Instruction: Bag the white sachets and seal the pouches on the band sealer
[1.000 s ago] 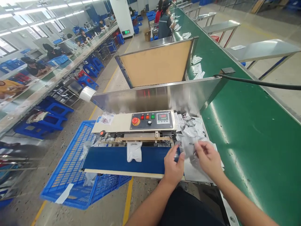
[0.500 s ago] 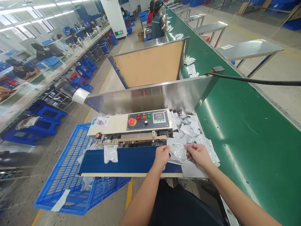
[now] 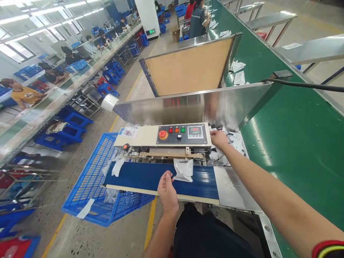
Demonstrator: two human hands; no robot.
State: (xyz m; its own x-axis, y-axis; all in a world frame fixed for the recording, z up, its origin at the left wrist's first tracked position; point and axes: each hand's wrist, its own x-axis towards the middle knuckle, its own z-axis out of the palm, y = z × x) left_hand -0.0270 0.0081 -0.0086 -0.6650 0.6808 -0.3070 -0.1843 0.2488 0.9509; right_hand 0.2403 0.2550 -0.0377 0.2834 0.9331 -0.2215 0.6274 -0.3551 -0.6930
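a white roll (image 3: pixel 109 103) sits at the top left corner of the steel panel (image 3: pixel 166 111); a black cable (image 3: pixel 309 85) crosses its top right corner, over the green belt (image 3: pixel 301 136). behind stands a framed tan board (image 3: pixel 188 68). a white sheet (image 3: pixel 292 46) lies near the left end of a steel table (image 3: pixel 319 53). a person in a dark vest (image 3: pixel 197 25) is at the belt's left edge. blue stools (image 3: pixel 55 138) line the near edge of the long bench (image 3: pixel 64 90), and a person in a yellow top (image 3: pixel 25 94) is at its far edge. a green sign (image 3: pixel 152 32) is low on the white pillar (image 3: pixel 147 16).
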